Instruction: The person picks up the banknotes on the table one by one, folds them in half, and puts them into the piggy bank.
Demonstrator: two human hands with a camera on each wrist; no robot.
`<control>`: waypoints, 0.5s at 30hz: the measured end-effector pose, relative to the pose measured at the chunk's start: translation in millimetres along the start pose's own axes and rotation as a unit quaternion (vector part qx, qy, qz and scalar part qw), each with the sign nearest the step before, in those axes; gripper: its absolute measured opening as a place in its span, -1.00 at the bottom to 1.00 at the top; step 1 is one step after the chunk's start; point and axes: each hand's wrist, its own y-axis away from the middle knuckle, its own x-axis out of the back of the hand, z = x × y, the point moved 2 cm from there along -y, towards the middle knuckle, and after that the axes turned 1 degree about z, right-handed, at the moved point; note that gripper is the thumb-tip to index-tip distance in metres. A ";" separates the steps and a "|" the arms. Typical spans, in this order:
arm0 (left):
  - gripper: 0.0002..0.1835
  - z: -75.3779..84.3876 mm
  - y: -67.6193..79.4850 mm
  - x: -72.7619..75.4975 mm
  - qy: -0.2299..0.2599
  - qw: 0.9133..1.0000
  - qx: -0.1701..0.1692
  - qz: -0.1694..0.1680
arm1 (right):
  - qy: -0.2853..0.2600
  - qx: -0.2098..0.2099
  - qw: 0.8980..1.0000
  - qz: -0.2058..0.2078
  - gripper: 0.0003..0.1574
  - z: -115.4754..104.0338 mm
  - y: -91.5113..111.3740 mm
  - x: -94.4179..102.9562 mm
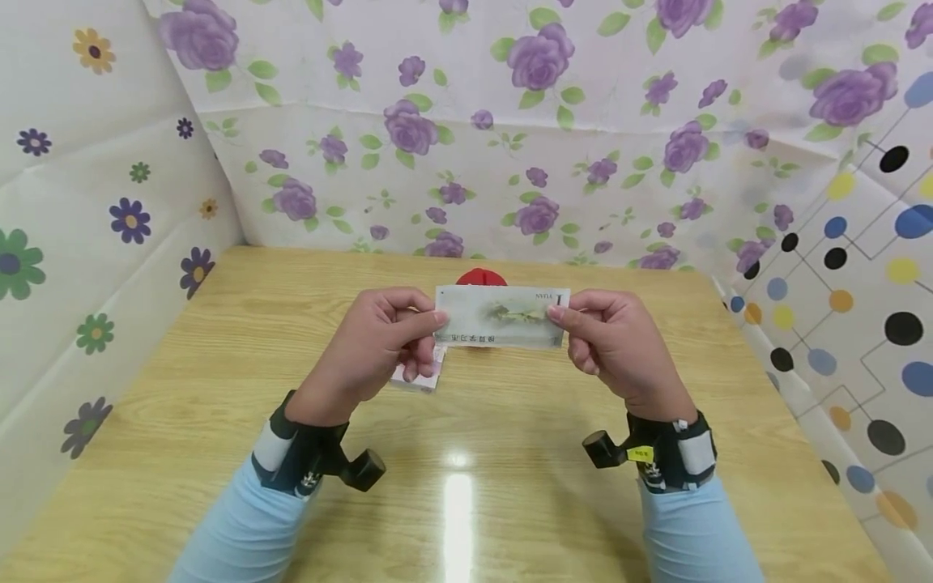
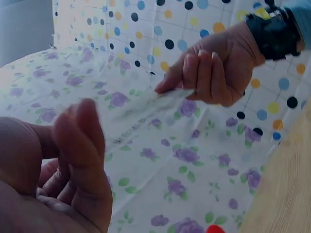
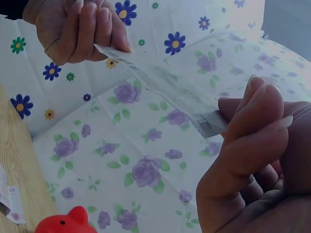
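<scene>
A pale green one-yuan banknote (image 1: 503,317) is stretched flat between my two hands above the table, its print upside down in the head view. My left hand (image 1: 386,344) pinches one short end between thumb and fingers. The opposite end is pinched by my right hand (image 1: 612,344). In the right wrist view the note (image 3: 165,87) spans the gap between the hands. Behind it stands a red piggy bank (image 1: 481,277), mostly hidden in the head view; its ear and eye show on the red head (image 3: 65,222) in the right wrist view.
Pinkish paper notes (image 1: 426,376) lie on the wooden table (image 1: 525,486) below my left hand, partly covered by it. A flower-print cloth (image 1: 466,162) hangs along the back, with patterned cloths at both sides. Each wrist wears a black strap with a camera.
</scene>
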 end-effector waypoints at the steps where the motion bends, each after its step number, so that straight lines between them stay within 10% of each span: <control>1: -0.87 0.2 0.2 -0.3 0.007 1.000 0.002 0.001 | -0.011 -0.003 1.000 -0.001 -0.76 0.1 -0.1 -0.2; 15: -0.71 7.3 -0.2 -7.2 0.011 0.996 -0.083 0.037 | -0.025 0.071 0.997 -0.027 -0.69 -5.9 1.8 -5.0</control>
